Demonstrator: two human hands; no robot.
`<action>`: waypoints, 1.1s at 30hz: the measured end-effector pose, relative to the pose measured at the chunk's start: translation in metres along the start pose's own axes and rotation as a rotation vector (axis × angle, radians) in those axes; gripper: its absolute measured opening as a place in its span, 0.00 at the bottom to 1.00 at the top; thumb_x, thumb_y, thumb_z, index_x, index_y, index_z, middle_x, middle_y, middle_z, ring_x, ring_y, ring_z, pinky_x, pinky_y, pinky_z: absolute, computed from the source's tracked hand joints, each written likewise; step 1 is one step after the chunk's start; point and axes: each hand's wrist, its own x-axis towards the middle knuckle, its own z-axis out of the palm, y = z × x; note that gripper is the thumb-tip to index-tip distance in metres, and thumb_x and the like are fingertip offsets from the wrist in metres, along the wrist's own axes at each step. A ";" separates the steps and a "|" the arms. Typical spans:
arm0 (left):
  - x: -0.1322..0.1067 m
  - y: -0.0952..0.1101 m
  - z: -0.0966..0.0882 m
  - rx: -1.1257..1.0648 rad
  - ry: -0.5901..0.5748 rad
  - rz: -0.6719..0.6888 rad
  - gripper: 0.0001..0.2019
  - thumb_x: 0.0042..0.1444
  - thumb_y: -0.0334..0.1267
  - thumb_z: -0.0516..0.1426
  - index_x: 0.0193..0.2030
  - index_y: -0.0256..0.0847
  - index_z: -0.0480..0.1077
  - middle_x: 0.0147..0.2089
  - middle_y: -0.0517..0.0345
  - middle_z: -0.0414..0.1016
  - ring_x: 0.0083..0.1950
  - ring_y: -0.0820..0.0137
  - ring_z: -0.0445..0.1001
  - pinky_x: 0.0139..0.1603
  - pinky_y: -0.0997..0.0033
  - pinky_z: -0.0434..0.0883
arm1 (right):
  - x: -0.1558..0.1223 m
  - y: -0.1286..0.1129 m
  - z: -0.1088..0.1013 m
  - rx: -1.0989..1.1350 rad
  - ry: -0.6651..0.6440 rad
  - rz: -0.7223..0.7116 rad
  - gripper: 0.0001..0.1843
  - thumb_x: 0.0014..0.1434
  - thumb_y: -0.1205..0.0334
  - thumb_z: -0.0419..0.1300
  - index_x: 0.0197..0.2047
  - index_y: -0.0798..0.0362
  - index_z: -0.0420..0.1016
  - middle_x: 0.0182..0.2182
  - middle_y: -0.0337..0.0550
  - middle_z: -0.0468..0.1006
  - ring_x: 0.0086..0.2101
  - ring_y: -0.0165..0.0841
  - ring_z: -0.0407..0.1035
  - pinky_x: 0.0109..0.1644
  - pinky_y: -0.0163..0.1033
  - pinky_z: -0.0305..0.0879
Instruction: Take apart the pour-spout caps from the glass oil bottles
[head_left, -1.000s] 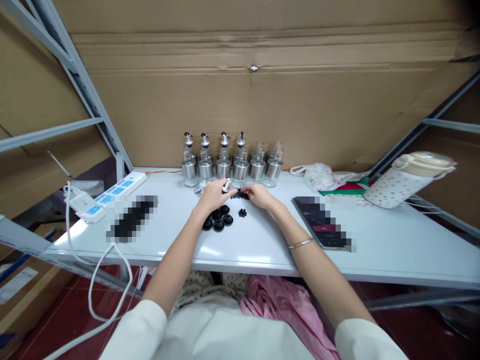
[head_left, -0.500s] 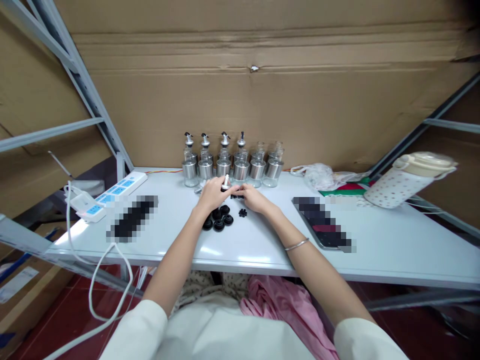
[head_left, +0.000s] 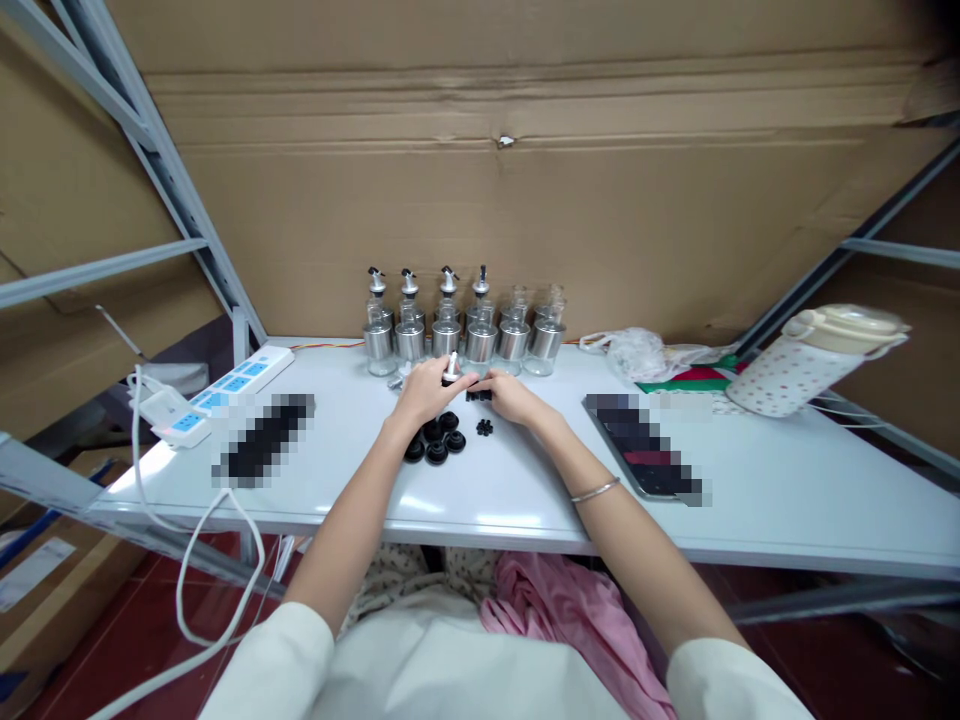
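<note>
The fingers of the left hand point(head_left: 424, 392) curl round a silver spout point(head_left: 452, 364), which stands upright at the frame's centre, with the thumb stretched toward the right. The fingertips of the right hand point(head_left: 513, 398) meet that thumb tip; whether they pinch anything cannot be told. Small black pieces point(head_left: 478, 396) lie just below the fingertips, a little cluster of similar pieces point(head_left: 485, 427) lower down, and round black stoppers point(head_left: 436, 453) beside the left wrist.

Just above the hands, two rows of bottles point(head_left: 481, 345) limit room toward the cardboard point(head_left: 480, 200). Open white table point(head_left: 495, 485) spreads below the stoppers to the near edge, which crosses the lower frame beneath the forearms. To the right, a bare strip separates the right forearm from the phone point(head_left: 637, 455); to the left, there is room as far as the pixelated dark patch.

Both forearms rise from the lower corners and slant inward, palms down, a bracelet point(head_left: 595, 491) on the right one.
</note>
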 end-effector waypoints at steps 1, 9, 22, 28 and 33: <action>0.000 0.000 0.000 -0.001 -0.001 0.002 0.14 0.58 0.49 0.55 0.33 0.40 0.69 0.33 0.57 0.75 0.34 0.67 0.72 0.35 0.71 0.64 | 0.000 -0.001 -0.002 0.017 0.002 0.009 0.28 0.44 0.84 0.49 0.40 0.53 0.81 0.32 0.45 0.73 0.35 0.33 0.66 0.46 0.39 0.62; 0.000 -0.003 0.003 0.009 -0.031 0.032 0.13 0.58 0.48 0.55 0.33 0.40 0.68 0.33 0.57 0.74 0.35 0.66 0.72 0.35 0.71 0.63 | 0.000 -0.025 -0.027 0.229 0.113 0.080 0.12 0.56 0.69 0.52 0.35 0.56 0.78 0.30 0.43 0.75 0.32 0.31 0.66 0.41 0.36 0.62; -0.001 -0.004 0.007 0.041 -0.177 0.165 0.01 0.53 0.34 0.57 0.33 0.39 0.70 0.31 0.59 0.74 0.32 0.68 0.70 0.33 0.74 0.62 | 0.002 -0.052 -0.020 0.588 0.186 0.036 0.18 0.61 0.45 0.49 0.30 0.51 0.61 0.22 0.33 0.64 0.24 0.27 0.60 0.29 0.33 0.58; -0.001 -0.003 0.007 0.049 -0.153 0.192 0.04 0.57 0.37 0.57 0.34 0.39 0.69 0.33 0.59 0.72 0.34 0.68 0.69 0.34 0.73 0.63 | 0.001 -0.054 -0.023 0.581 0.209 0.036 0.21 0.61 0.41 0.46 0.29 0.51 0.58 0.21 0.33 0.61 0.24 0.28 0.56 0.30 0.34 0.55; -0.001 -0.004 0.007 0.075 -0.158 0.219 0.02 0.57 0.35 0.57 0.35 0.39 0.69 0.33 0.59 0.71 0.35 0.68 0.69 0.37 0.72 0.64 | 0.002 -0.051 -0.024 0.587 0.152 0.061 0.25 0.59 0.38 0.47 0.23 0.51 0.55 0.19 0.33 0.57 0.23 0.27 0.53 0.28 0.34 0.52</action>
